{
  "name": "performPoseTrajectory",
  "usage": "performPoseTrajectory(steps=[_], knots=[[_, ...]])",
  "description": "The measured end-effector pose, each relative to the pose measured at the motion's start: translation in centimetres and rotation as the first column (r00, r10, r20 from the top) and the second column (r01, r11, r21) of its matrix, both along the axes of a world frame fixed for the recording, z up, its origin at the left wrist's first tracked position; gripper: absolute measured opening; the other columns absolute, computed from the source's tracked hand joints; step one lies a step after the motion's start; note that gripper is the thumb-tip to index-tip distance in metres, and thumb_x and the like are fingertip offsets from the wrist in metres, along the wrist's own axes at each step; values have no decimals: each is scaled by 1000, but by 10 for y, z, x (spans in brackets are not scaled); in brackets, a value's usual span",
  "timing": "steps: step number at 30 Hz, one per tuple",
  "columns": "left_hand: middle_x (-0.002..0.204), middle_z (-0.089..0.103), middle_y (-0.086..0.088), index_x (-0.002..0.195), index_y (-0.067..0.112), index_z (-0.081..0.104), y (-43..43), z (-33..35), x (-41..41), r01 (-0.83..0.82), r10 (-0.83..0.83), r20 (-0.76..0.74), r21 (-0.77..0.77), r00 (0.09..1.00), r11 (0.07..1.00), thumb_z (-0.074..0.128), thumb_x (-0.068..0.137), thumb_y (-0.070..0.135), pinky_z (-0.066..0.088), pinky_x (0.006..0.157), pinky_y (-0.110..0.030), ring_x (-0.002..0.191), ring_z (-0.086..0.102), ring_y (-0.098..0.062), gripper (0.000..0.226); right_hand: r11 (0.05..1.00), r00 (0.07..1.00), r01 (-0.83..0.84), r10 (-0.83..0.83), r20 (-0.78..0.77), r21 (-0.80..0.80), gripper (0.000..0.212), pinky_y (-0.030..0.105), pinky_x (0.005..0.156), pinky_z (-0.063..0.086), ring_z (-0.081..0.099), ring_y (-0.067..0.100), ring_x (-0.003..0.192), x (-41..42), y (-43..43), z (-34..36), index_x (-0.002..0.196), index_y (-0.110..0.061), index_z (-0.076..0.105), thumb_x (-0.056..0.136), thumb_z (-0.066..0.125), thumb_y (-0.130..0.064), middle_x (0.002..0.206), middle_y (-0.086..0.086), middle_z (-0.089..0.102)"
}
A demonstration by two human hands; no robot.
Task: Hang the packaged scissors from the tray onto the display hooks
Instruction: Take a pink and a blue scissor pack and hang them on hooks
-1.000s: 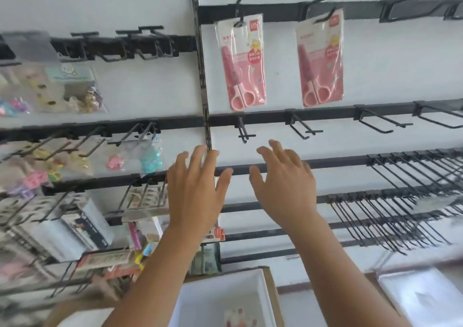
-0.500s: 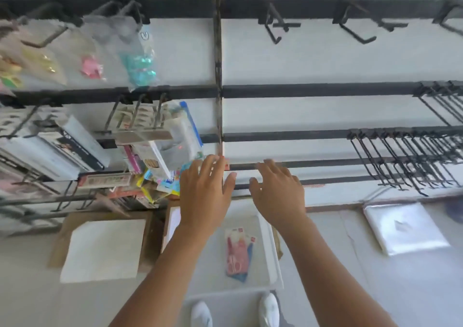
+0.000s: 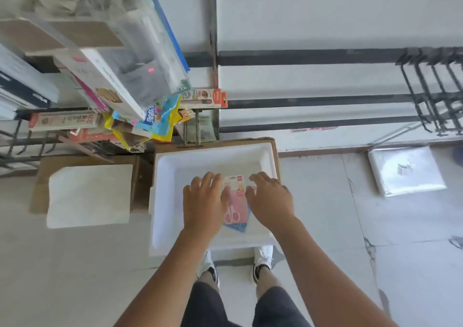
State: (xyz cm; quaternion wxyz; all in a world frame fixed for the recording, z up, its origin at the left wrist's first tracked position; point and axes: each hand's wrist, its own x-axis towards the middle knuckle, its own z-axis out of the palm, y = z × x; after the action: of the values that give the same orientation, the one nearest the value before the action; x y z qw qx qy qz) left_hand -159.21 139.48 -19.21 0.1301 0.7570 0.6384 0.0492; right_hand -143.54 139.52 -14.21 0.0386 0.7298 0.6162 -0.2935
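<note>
Far left, upper: crowded stationery packets (image 3: 105, 58) on racks, blurred, leaning out over lower shelves; labels unreadable.
Left, mid-height: white sheet (image 3: 89, 195) flat on a brown carton (image 3: 42, 176), on the floor beside the tray.
Centre: white tray (image 3: 165, 166), shallow, raised rim, sitting on a cardboard box (image 3: 275, 156) against the foot of the wall.
Left hand (image 3: 204, 202): over tray middle, palm down, fingers spread and a bit curled, nothing gripped; thumb edge touching or overlapping the left edge of the packs, contact not certain.
Packaged scissors (image 3: 234, 201): in the tray, flat, between the two hands; pink pack on top, blue pack corner showing beneath at lower right; pink handles toward the bottom of the frame, white card header toward the top.
Right hand (image 3: 270, 197): palm down, over the right side of the packs, fingers apart, fingertips near the card header, not closed on anything; touching or hovering, cannot tell.
Below centre: two white shoes (image 3: 263, 258) at the tray's near edge, dark shorts at the bottom.
Right, upper: black wall rails (image 3: 313, 56) running horizontally, bare; cluster of black display hooks (image 3: 431, 91) at far right.
Far right, mid-height: shiny plastic-wrapped bundle (image 3: 406, 170) on the tiled floor (image 3: 338, 226), well apart from the tray.
</note>
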Motion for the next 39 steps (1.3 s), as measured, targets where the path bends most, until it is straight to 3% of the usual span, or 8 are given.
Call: performPoseTrajectory(steps=[12,17,21,25,29,32,36,39], knots=[[133,53,-15,151,18,26,-5,-118,59,-268,252,-99,-474,963,839,44,94,64,50,88,-45,113,59,-34,76,970,965,235,-241,-103,-64,37,32,82,42,61,23,116,3,-9,-70,137,-23,56,103,41,-28,139,-7,59],[131,49,-18,150,21,23,2,-138,69,-316,313,-89,-480,946,818,46,91,63,52,86,-49,112,56,-35,76,953,942,291,-301,-150,-91,40,34,91,46,59,21,120,-2,-4,-84,138,-23,56,100,43,-27,143,-8,57],[126,51,-19,150,22,25,12,-134,69,-328,393,63,-439,917,837,57,89,58,54,79,-44,106,60,-36,77,934,920,333,-352,-171,-128,42,37,95,49,59,23,120,-4,-2,-94,138,-22,55,99,44,-26,144,-6,56],[122,52,-14,143,21,33,20,-126,61,-376,553,336,-466,763,801,57,97,32,54,61,-34,93,63,-29,53,902,893,400,-423,-153,-162,44,38,97,48,58,25,122,-4,0,-105,140,-19,53,98,42,-23,144,-1,57],[107,65,-9,109,10,62,23,-114,36,-363,566,356,-495,744,789,61,94,21,46,59,-27,93,67,-29,18,856,870,464,-489,-66,-226,34,37,84,51,63,29,109,-8,1,-121,130,-15,52,99,41,-24,125,6,64],[89,67,-4,94,11,62,21,-91,18,-373,605,424,-512,674,774,62,88,14,43,53,-26,76,63,-24,6,799,823,532,-565,-50,-280,28,37,78,53,64,29,102,-13,-1,-137,120,-14,50,95,48,-28,117,7,63],[99,69,-3,107,12,64,19,-70,2,-395,645,456,-530,613,750,66,87,13,49,48,-19,78,67,-18,20,764,799,565,-601,-23,-311,62,43,92,51,51,33,119,-27,-8,-156,135,-8,38,90,65,-42,132,10,45],[99,70,-2,106,13,64,17,-64,-9,-396,663,484,-545,572,739,67,87,14,46,49,-14,79,67,-14,19,772,820,555,-570,47,-310,102,42,98,43,39,32,130,-43,-8,-164,155,-9,11,83,71,-48,145,12,31]])
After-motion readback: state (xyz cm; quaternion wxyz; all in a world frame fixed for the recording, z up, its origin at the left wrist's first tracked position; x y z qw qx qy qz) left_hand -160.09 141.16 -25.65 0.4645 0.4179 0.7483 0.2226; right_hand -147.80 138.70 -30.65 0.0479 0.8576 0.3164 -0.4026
